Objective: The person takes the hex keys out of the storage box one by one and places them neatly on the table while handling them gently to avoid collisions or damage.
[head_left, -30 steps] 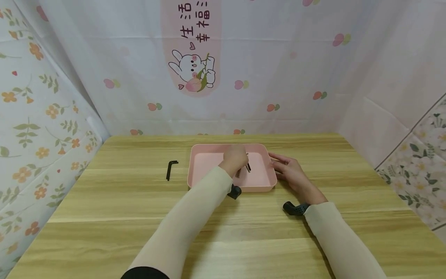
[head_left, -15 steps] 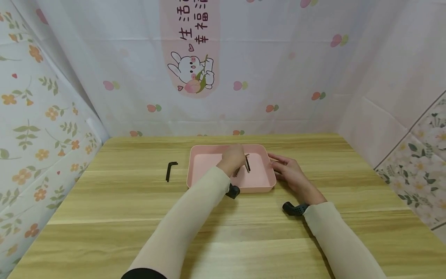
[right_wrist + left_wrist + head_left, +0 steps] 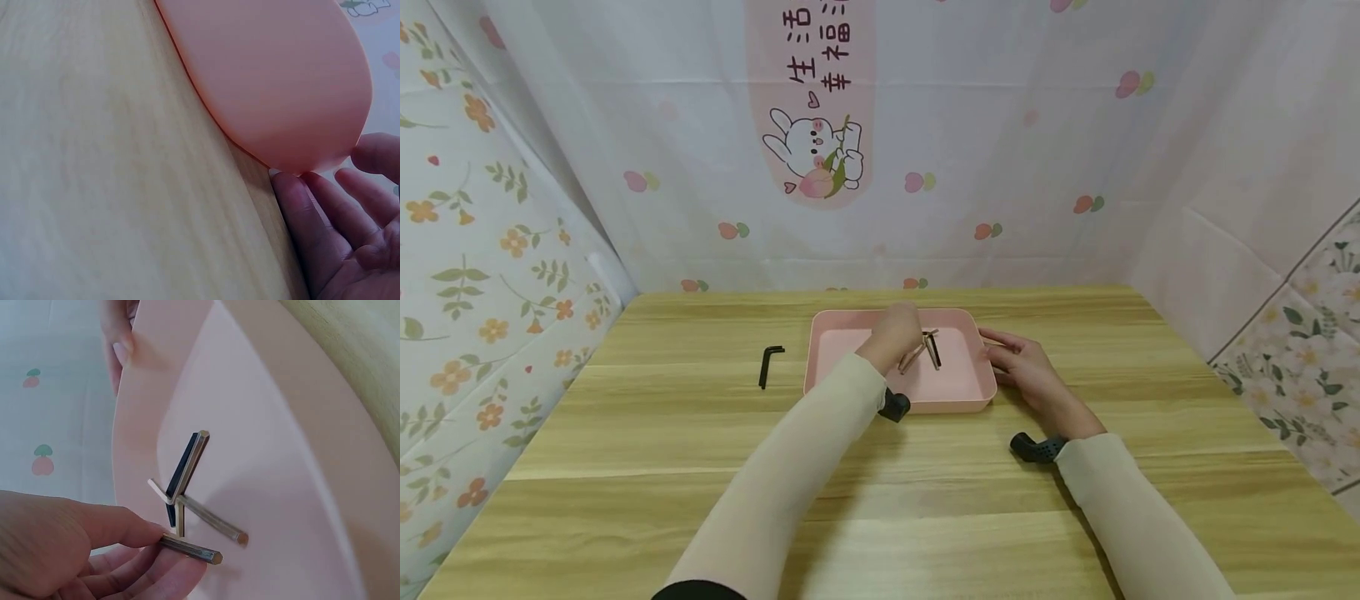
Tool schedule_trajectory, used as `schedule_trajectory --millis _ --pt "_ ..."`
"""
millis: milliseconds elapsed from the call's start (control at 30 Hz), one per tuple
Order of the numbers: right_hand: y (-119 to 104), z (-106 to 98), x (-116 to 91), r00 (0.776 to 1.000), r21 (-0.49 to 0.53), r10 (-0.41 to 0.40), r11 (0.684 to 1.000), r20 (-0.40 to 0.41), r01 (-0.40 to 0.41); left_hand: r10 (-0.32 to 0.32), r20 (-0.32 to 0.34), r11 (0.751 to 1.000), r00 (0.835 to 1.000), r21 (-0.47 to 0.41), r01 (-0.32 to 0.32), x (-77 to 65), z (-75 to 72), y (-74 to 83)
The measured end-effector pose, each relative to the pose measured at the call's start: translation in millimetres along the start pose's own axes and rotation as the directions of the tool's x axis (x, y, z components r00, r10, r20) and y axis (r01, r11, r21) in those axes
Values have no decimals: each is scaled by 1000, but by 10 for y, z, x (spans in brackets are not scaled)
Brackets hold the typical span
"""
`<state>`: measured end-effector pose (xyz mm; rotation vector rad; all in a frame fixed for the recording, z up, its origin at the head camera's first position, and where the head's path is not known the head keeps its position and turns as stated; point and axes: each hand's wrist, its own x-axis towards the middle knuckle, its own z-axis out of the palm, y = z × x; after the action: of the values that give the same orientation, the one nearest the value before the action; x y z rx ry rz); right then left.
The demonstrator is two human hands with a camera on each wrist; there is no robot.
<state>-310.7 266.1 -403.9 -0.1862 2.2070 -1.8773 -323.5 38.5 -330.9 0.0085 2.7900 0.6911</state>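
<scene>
My left hand (image 3: 895, 333) is inside the pink tray (image 3: 955, 396). In the left wrist view, its thumb and fingers pinch a brass-coloured hex key (image 3: 195, 549) by one end, the other end sticking out. Just beyond it on the tray floor lie a black hex key (image 3: 181, 465) and a brass-coloured hex key (image 3: 215, 522), crossing other metal pieces. My right hand (image 3: 1030, 375) rests against the tray's right side, its fingertips touching the outer wall in the right wrist view, fingers mostly straight.
On the wooden table (image 3: 925, 517), left of the tray, lies another black hex key (image 3: 766, 367). A patterned cloth (image 3: 1000, 150) hangs behind the table, with more printed cloth at both sides.
My left hand has shifted slightly left within the tray, uncovering more of the hex keys to its right. The right hand stays at the tray's side.
</scene>
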Motion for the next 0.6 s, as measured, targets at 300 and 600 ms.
schedule_trajectory --millis 300,600 --pt "0 -6 8 1000 18 -5 1000 7 5 30 33 1000 999 -7 -29 43 -109 -126" --pt "-4 1 -3 1000 7 0 1000 7 0 61 55 984 997 -172 -50 -35 -229 -348"
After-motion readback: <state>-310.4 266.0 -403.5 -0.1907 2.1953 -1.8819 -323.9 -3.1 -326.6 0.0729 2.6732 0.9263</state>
